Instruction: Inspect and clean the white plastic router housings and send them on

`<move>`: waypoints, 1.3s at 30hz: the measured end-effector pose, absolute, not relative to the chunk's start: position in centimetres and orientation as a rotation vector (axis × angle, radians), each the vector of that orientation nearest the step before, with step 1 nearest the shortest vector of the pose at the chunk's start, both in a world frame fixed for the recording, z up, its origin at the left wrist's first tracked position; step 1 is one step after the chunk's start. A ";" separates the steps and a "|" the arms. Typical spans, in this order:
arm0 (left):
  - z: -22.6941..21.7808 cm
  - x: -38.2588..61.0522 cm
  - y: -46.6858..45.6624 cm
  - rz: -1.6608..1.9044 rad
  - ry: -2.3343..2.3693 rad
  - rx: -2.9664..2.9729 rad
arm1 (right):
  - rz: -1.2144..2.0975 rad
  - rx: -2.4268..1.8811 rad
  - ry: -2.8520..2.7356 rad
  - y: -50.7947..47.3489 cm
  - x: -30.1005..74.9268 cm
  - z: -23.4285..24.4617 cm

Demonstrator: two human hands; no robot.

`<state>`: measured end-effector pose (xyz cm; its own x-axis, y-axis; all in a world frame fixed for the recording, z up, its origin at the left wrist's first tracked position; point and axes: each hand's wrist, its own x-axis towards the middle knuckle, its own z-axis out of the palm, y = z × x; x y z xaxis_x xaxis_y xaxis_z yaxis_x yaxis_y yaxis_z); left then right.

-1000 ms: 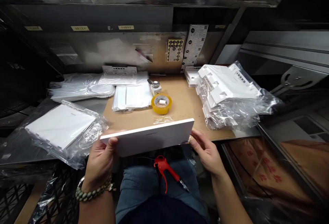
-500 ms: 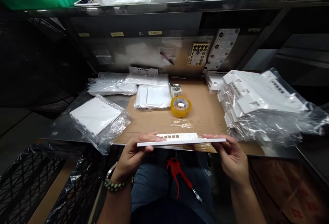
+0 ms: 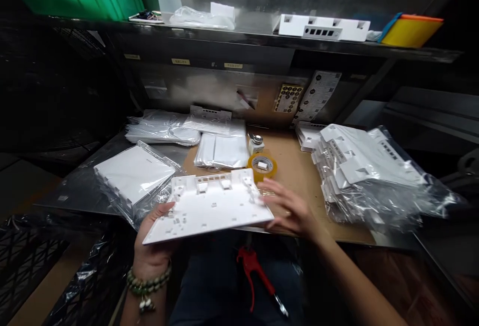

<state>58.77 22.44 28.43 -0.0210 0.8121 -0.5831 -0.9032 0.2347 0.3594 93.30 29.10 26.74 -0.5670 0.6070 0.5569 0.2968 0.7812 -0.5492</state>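
Observation:
My left hand (image 3: 151, 248) grips a white plastic housing panel (image 3: 215, 211) by its left edge, thumb on top and the other fingers hidden underneath. The panel lies tilted above the table's front edge, its inner side with clips and small posts facing up and a row of port cutouts along the far edge. At its right edge is my right hand (image 3: 294, 211), slightly blurred, with fingers spread; whether the fingertips touch the panel I cannot tell. Just behind the panel sits a roll of yellowish tape (image 3: 275, 168) on the cardboard (image 3: 299, 181).
Bagged white panels lie at the left (image 3: 134, 173), with a larger bagged stack (image 3: 359, 166) at the right. Clear bags (image 3: 224, 149) and a small metal-topped bottle (image 3: 256, 144) stand farther back. A red air gun (image 3: 258, 268) rests below the table edge. A shelf (image 3: 254, 36) crosses above.
The panel has turned from edge-on to showing its inner side and shifted left with my left hand. My right hand has let go of its right end and spread its fingers. The view has tilted up.

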 end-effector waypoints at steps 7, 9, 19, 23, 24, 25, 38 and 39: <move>30.5 59.6 23.0 1.699 0.714 -0.138 | 0.165 -1.647 -2.269 41.7 90.5 25.9; 30.6 59.8 23.2 1.731 0.631 -0.139 | 0.131 -1.681 -2.305 42.7 89.6 25.3; 31.5 60.2 25.1 1.769 0.555 -0.168 | 0.000 -1.702 -2.181 46.6 89.3 29.0; 32.3 61.3 26.0 1.782 0.532 -0.204 | 0.012 -1.724 -2.222 48.9 88.1 29.7; 32.5 61.6 26.1 1.784 0.532 -0.223 | 0.020 -1.728 -2.229 49.2 87.9 29.7; 32.8 61.8 26.3 1.787 0.531 -0.241 | 0.030 -1.731 -2.230 49.4 87.7 29.7; 33.3 64.8 26.8 1.792 0.560 -0.289 | 0.334 -0.948 -1.607 29.9 82.1 32.5; 33.4 65.2 26.7 1.787 0.571 -0.290 | 0.395 -0.892 -1.615 27.4 80.8 32.1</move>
